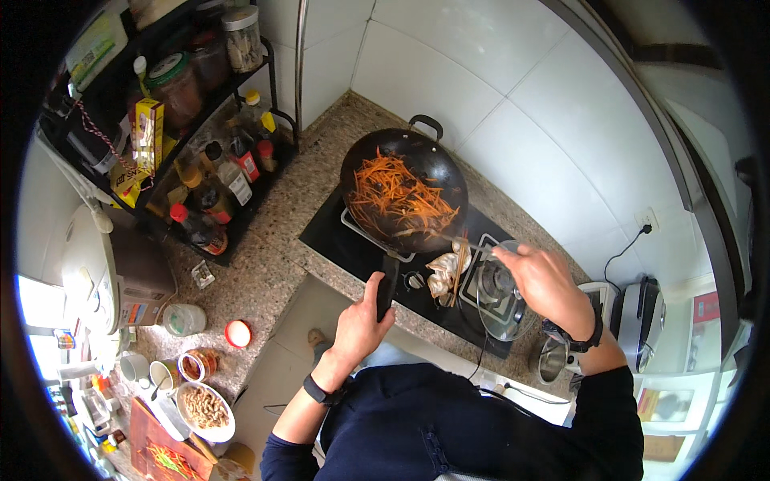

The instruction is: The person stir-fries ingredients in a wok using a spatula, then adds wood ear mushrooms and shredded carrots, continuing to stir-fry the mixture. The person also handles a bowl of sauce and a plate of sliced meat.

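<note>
A dark wok [445,204] stands on the left burner of the black gas stove [325,225], with shredded carrot [391,186] spread over its inside. My left hand [361,321] is closed around the wok's black handle [388,285]. In my right hand [544,282] is the handle of a metal spatula [466,242]; its working end lies among the carrot at the wok's near side and is blurred. Below my right hand, a glass lid [490,318] rests over the right burner. Chopsticks [461,270] lie beside it on a crumpled whitish wrapping [443,270].
A black rack [283,117] with bottles and jars stands left of the stove. On the left counter are a bowl of sliced meat [206,412], an open jar [197,365] and a cutting board [144,430] with cut vegetables. A metal pot [550,361] sits at the right.
</note>
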`<act>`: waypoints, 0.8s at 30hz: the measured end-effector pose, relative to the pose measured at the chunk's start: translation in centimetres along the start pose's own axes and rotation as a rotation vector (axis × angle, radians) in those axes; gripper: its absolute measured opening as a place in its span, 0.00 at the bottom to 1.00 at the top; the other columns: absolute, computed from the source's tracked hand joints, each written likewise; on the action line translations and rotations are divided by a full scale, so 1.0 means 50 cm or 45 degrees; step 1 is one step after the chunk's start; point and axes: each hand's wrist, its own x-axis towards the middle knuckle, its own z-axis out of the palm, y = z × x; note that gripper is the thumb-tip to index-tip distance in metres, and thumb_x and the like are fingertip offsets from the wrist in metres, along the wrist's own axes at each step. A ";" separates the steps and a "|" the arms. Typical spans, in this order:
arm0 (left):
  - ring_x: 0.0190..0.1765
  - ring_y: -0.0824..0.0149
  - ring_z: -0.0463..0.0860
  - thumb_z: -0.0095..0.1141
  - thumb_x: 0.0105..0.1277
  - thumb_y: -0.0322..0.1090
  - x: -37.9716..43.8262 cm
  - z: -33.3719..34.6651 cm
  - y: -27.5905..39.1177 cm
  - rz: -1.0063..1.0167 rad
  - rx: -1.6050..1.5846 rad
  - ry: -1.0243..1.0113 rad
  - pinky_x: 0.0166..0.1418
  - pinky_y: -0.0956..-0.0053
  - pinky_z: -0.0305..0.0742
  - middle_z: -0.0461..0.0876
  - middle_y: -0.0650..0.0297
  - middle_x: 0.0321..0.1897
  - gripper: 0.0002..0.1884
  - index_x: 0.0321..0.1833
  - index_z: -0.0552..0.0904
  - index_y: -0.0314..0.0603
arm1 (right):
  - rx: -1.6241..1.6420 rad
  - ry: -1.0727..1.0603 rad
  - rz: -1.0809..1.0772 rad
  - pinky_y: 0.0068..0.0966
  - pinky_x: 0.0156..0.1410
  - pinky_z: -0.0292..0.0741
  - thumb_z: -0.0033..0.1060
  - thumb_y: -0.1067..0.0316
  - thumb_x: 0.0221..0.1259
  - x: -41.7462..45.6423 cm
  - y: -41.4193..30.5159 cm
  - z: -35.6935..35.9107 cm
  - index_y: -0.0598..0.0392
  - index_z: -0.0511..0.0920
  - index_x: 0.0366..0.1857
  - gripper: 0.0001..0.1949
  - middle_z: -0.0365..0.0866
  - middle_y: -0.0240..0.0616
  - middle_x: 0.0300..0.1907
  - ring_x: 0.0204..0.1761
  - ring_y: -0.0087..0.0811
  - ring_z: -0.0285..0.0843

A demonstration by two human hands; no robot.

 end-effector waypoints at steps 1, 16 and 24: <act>0.35 0.38 0.87 0.63 0.69 0.37 0.003 0.004 0.003 0.001 -0.011 -0.019 0.40 0.46 0.82 0.86 0.41 0.34 0.38 0.78 0.58 0.48 | -0.037 0.043 -0.004 0.40 0.35 0.80 0.57 0.81 0.63 0.008 -0.005 0.023 0.56 0.78 0.68 0.26 0.80 0.51 0.32 0.29 0.45 0.81; 0.37 0.37 0.87 0.64 0.67 0.36 0.011 0.009 0.007 0.004 -0.136 -0.062 0.41 0.45 0.81 0.86 0.40 0.35 0.38 0.77 0.59 0.49 | -0.403 0.180 0.017 0.34 0.29 0.81 0.57 0.74 0.71 0.085 0.069 0.090 0.55 0.83 0.61 0.17 0.81 0.55 0.39 0.26 0.39 0.83; 0.36 0.36 0.86 0.64 0.67 0.37 0.010 0.008 -0.010 -0.006 -0.172 -0.011 0.40 0.45 0.81 0.86 0.41 0.32 0.37 0.77 0.59 0.50 | -0.306 0.232 0.124 0.41 0.35 0.80 0.60 0.73 0.70 0.071 0.106 0.026 0.53 0.89 0.52 0.12 0.82 0.56 0.36 0.31 0.49 0.84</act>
